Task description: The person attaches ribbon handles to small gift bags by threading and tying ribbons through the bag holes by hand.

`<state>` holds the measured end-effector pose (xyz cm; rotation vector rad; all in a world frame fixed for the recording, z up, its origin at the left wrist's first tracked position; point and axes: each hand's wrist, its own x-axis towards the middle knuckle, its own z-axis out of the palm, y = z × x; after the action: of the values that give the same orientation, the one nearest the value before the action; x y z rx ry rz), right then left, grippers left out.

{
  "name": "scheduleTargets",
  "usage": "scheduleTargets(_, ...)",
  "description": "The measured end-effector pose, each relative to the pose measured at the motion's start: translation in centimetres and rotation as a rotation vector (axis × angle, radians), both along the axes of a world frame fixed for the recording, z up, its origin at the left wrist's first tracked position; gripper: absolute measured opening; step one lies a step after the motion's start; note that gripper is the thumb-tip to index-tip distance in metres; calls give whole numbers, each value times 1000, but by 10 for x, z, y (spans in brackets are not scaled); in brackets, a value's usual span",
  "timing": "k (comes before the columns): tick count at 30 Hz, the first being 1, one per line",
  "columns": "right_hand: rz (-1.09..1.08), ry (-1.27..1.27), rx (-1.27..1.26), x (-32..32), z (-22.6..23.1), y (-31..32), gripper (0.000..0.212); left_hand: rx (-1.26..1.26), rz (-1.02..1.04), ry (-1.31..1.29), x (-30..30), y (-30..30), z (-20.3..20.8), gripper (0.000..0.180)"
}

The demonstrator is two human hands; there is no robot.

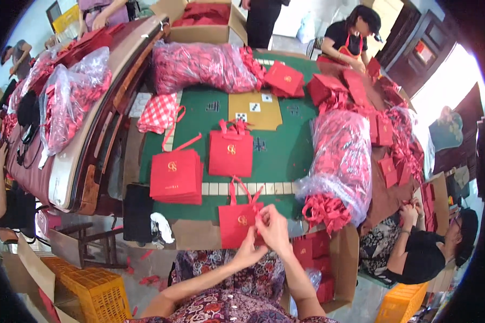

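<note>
1. A crowded workroom is spreading around a green-topped desk (285, 156) that is stretching far beyond the fingers, with other people working along its far and right edges.
2. Two big clear plastic sacks stuffed with red bags are lying on that desk: one long sack (199, 67) well beyond the fingers at the far side, another sack (342, 161) just to the right of them, its red handles spilling toward the near edge.
3. A cardboard box (337, 264) holding more red bags is sitting just right of and below the fingers.
4. A stack of flat red bags (175, 177) is lying up and to the left of the fingers, and a single red bag (230, 153) is standing beyond them.
5. A yellow plastic crate (99, 293) is resting on the floor, well to the lower left.
6. The small red paper bag (238, 223) being worked on is lying at the desk's near edge, right under the fingers, its ribbon handles pointing away.
7. The left hand (249, 248) is pinching the bag's lower right corner with closed fingers.
8. The right hand (275, 229) is pressing on the bag's right edge, fingers curled shut on it.
</note>
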<state>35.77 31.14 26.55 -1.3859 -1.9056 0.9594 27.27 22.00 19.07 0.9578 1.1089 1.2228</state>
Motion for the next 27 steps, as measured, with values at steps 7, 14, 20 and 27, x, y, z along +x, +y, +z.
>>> scheduleTargets(7,44,26,21,4,10,-8,28,-122,128,0,12,-1,4,31)
scheduleTargets(14,461,141,79,39,30,-27,31,-633,109,-1188,-33,14,6,22)
scheduleTargets(20,554,69,92,34,42,-33,36,-678,75,-1316,-49,25,17,22)
scheduleTargets(27,553,-17,148,32,43,-34,32,-754,87,-1344,-42,25,24,24)
